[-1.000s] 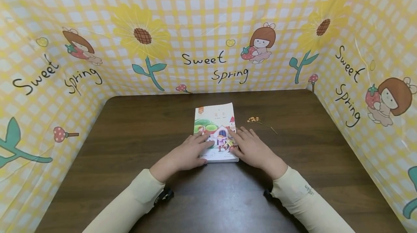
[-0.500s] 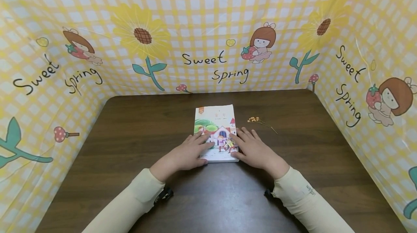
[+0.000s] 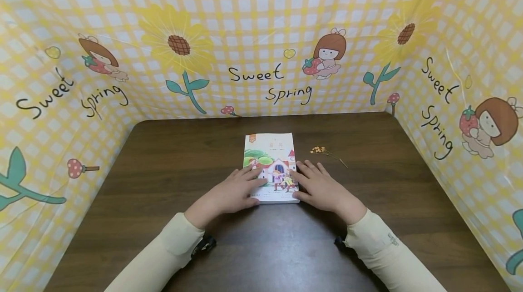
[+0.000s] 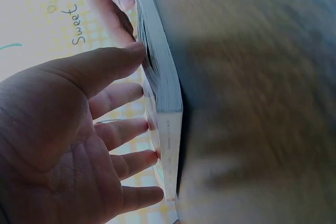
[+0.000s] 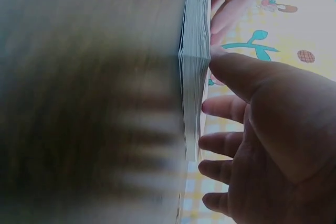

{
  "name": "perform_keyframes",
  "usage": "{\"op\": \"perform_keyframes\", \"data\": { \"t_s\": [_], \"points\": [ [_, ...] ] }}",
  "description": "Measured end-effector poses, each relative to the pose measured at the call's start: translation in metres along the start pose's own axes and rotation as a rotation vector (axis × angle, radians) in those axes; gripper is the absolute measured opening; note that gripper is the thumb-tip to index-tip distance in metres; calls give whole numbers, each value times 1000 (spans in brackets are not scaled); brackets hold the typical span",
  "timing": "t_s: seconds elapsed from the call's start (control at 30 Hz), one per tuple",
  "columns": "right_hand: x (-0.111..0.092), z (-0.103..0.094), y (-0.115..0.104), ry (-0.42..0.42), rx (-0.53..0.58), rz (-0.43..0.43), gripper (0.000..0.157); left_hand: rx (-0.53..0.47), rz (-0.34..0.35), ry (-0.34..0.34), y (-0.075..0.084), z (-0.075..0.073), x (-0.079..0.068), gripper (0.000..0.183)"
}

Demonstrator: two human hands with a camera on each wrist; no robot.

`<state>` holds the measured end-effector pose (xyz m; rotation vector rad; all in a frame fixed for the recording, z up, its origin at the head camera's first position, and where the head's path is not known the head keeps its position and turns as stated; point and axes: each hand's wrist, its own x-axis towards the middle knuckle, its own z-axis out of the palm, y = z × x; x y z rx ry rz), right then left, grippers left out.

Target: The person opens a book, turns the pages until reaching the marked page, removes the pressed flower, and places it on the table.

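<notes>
A closed paperback book (image 3: pixel 275 151) lies on the dark wooden table, its illustrated cover facing up. My left hand (image 3: pixel 233 191) rests on the left side of the cover, fingers spread and fairly straight. At the opposite long edge, my right hand (image 3: pixel 327 190) touches the cover's right margin with thumb and index fingertips. In the left wrist view, the left thumb and fingertips meet the spine side of the book (image 4: pixel 168 61). The right wrist view has the page edges of the book (image 5: pixel 194 77) beside the extended fingers of the right hand (image 5: pixel 278 129).
A small sprig of dried yellow flowers (image 3: pixel 327 151) lies right of the book. Yellow checked cloth (image 3: pixel 261 24) with printed flowers and figures encloses the table (image 3: pixel 171 146) at the back and both sides. Dark straps (image 3: pixel 204 244) show at the wrists.
My right hand has slid slightly right, toward the book's edge. The cover's far edge has dropped a little and lies flatter. My left hand has barely moved.
</notes>
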<state>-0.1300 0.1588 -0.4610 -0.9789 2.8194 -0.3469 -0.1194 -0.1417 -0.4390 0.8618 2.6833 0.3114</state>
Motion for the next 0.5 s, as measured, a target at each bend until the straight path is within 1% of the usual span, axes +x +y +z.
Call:
{"op": "perform_keyframes", "data": {
  "t_s": [0.27, 0.5],
  "points": [
    [-3, -1, 4, 21, 1, -62, 61, -20, 24, 23, -5, -1, -8, 57],
    [-5, -1, 7, 48, -18, -96, 57, -24, 52, 56, -16, -1, -14, 56]
  ]
}}
